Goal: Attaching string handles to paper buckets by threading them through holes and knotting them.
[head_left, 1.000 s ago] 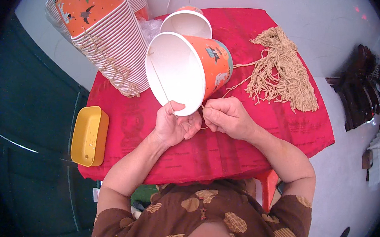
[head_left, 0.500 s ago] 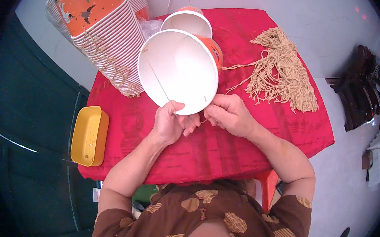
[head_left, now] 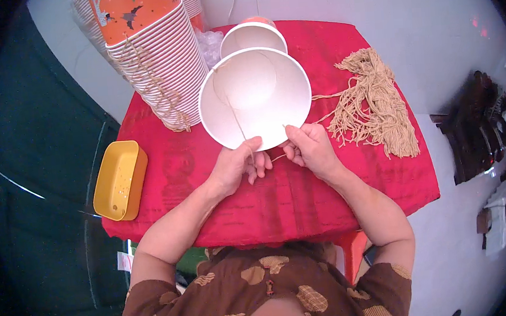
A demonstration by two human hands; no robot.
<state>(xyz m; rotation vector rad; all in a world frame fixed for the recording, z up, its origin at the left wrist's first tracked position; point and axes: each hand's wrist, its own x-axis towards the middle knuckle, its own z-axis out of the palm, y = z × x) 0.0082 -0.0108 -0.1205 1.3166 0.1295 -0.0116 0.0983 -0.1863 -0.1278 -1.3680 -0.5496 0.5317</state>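
A round paper bucket (head_left: 255,102), white inside, tips its open mouth toward me. My left hand (head_left: 243,163) grips its near rim, thumb over the edge and fingers below. A tan cord (head_left: 235,117) runs down the bucket's inside from the far left wall to that thumb. Beyond my left fingers, a stretch of cord crosses to my right hand (head_left: 311,147). The right thumb and fingers are closed at the near right rim, where a short cord end shows above the thumb. Any hole in the wall there is hidden by my fingers.
Behind the bucket lies another white-lined bucket (head_left: 253,37). A tall stack of orange-patterned cartons (head_left: 158,65) with cord handles stands back left. A yellow tray (head_left: 140,177) sits at the left edge, a bundle of tan cords (head_left: 378,105) at right, all on a red tablecloth (head_left: 234,218).
The bucket has turned more squarely toward me and shifted slightly right. My right hand has moved up at the rim, and a cord end now shows above its thumb.
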